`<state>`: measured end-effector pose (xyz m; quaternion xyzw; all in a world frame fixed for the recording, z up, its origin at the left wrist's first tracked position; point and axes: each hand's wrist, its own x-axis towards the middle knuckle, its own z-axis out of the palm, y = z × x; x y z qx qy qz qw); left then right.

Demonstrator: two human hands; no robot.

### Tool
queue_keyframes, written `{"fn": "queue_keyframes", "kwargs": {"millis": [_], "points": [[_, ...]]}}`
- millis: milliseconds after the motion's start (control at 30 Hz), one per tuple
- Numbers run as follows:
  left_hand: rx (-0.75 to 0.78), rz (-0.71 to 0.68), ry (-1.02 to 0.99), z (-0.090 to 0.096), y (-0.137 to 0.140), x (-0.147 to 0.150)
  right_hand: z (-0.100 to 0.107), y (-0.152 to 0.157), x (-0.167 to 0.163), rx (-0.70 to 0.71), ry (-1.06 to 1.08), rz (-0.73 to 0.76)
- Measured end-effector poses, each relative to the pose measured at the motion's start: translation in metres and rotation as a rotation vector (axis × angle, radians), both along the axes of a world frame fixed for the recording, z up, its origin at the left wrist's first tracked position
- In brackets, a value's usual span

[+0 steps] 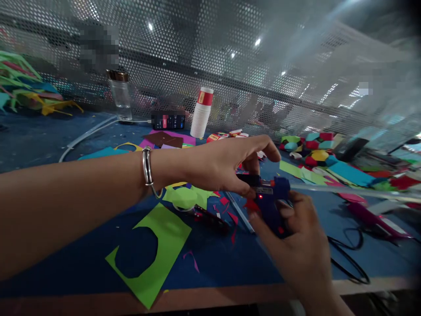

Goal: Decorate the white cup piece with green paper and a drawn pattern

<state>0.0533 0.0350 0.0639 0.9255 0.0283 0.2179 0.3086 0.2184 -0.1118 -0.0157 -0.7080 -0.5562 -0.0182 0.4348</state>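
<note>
A dark blue hot glue gun (271, 210) with a lit red light is held over the table, front end toward the left. My right hand (302, 245) is closed around its handle. My left hand (226, 164), with silver bangles at the wrist, curves over the gun's front end, thumb pressed to its side; the fingertips are partly hidden. A long clear glue stick (332, 189) appears to stick out of the gun's back. Below my left forearm lies a green paper sheet (164, 259) with a rounded piece cut out. A dark, slim tool (212, 219) rests near green scraps.
A magenta glue gun (378, 221) with a black cord lies at right. Behind stand stacked paper cups (201, 114), a phone (168, 121) and a clear bottle (121, 98). Colored paper shapes (317, 156) sit at back right. A perforated metal screen (171, 44) borders the table.
</note>
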Motion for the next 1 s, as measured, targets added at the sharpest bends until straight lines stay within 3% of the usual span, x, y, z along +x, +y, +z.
{"fn": "queue_keyframes", "kwargs": {"millis": [233,300,367,467,567,667,867,1000], "points": [[0.166,0.037,-0.047,0.001,-0.013,-0.004,-0.002,0.002,0.011,-0.053,-0.129,0.203],[0.23,0.111,-0.144,0.001,-0.019,-0.006,-0.001,0.004,0.01,-0.029,-0.101,0.217],[0.209,0.301,-0.287,0.0,-0.032,-0.011,0.0,0.005,0.008,-0.013,-0.065,0.187],[-0.109,0.525,-0.447,-0.012,-0.06,-0.019,0.0,0.007,0.008,-0.041,-0.018,0.1],[-0.541,0.457,-0.242,-0.039,-0.088,-0.024,0.0,0.01,0.009,-0.028,0.007,0.054],[-0.931,0.456,-0.224,-0.065,-0.104,-0.019,0.001,0.011,0.003,0.003,0.048,0.06],[-1.354,0.327,-0.306,-0.078,-0.106,-0.003,-0.011,0.006,-0.023,0.004,0.09,0.13],[-1.564,0.224,-0.481,-0.08,-0.104,0.002,-0.028,-0.001,-0.025,0.144,-0.022,0.061]]}}
